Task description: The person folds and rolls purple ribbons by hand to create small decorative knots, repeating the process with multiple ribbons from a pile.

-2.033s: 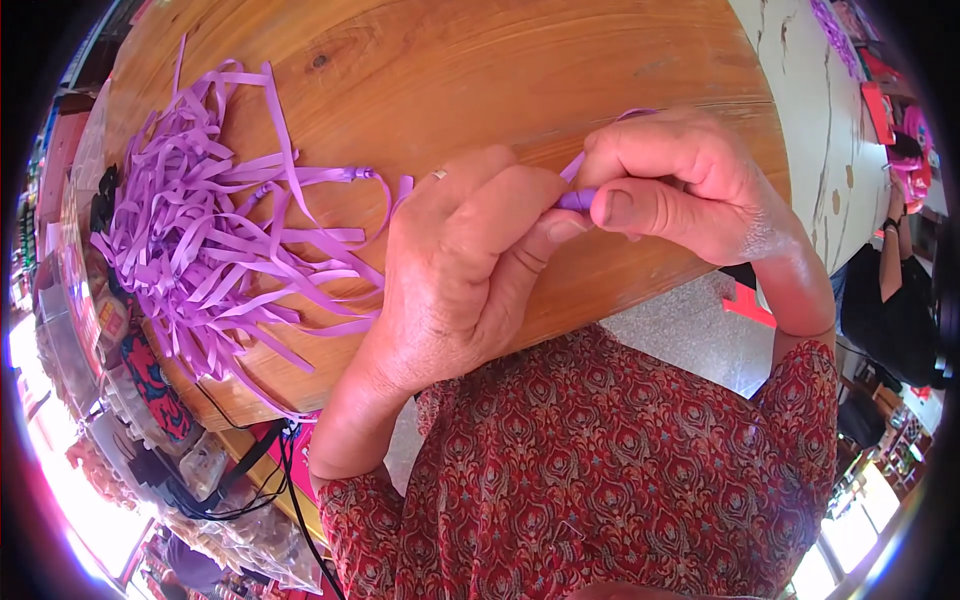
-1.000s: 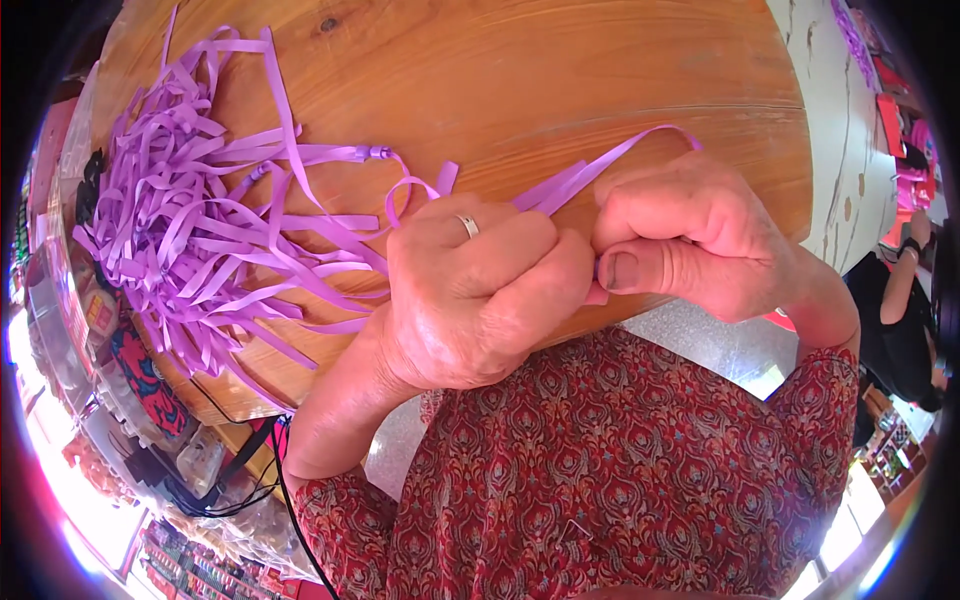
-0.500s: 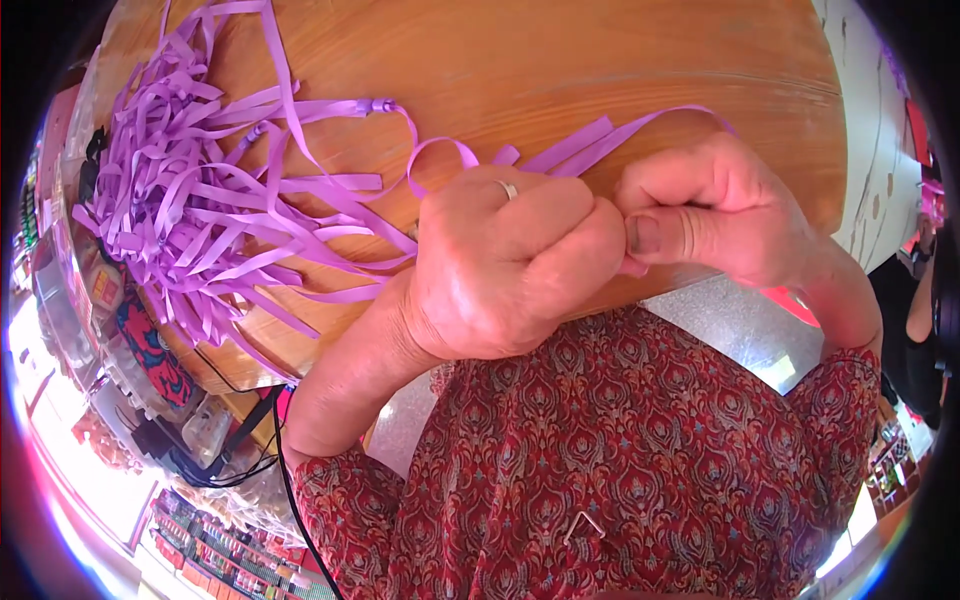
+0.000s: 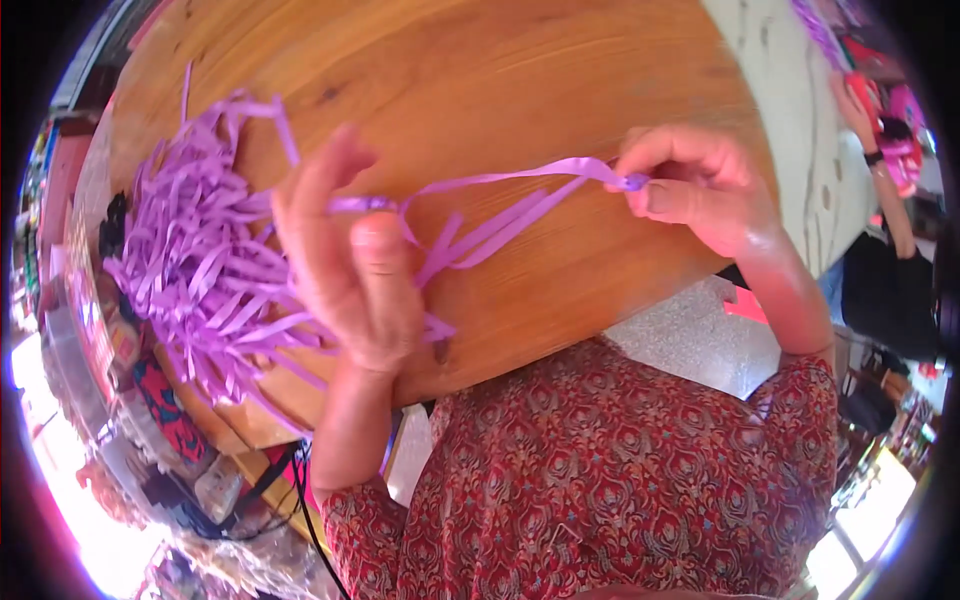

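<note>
Head view: the right hand (image 4: 715,205) is up at 2 o'clock. Its fingers (image 4: 665,148) pinch tight on a small knot (image 4: 634,183) in a purple ribbon (image 4: 575,166). From the knot, thin strips of the ribbon run toward 8 and 9 o'clock, over the wooden surface (image 4: 450,90). The left hand (image 4: 335,285) is at 9 o'clock and looks a bit blurry. Its fingers are spread wide, and the thumb stands apart from them. Partly behind that hand, and out to its 9 o'clock side, a big messy pile of purple ribbons (image 4: 195,270) lies on the wood. The person's red patterned shirt (image 4: 600,480) is at 5 o'clock. At 3 o'clock is another person in a black top (image 4: 885,295).
</note>
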Tool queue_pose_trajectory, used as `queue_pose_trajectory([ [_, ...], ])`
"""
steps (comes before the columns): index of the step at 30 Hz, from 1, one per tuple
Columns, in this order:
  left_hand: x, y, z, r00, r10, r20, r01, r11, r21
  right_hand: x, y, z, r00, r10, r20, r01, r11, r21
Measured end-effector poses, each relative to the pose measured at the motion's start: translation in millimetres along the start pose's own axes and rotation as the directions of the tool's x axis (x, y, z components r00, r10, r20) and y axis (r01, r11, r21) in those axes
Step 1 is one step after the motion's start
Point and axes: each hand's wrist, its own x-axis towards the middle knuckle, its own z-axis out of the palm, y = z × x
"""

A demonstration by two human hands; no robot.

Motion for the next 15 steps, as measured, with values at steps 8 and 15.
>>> queue_pose_trajectory([
  [8, 0.7, 6.7, 1.0, 0.980, -0.200, 0.001, 0.199, 0.971, -0.136, -34.3, -13.9, 6.4, 0.994, -0.033, -0.102, 0.030, 0.999, -0.039],
  [15, 3.6, 2.4, 4.3, 0.948, -0.319, -0.008, 0.314, 0.936, -0.159, -59.1, -9.7, 11.4, 0.942, -0.332, -0.050, 0.305, 0.909, -0.284],
])
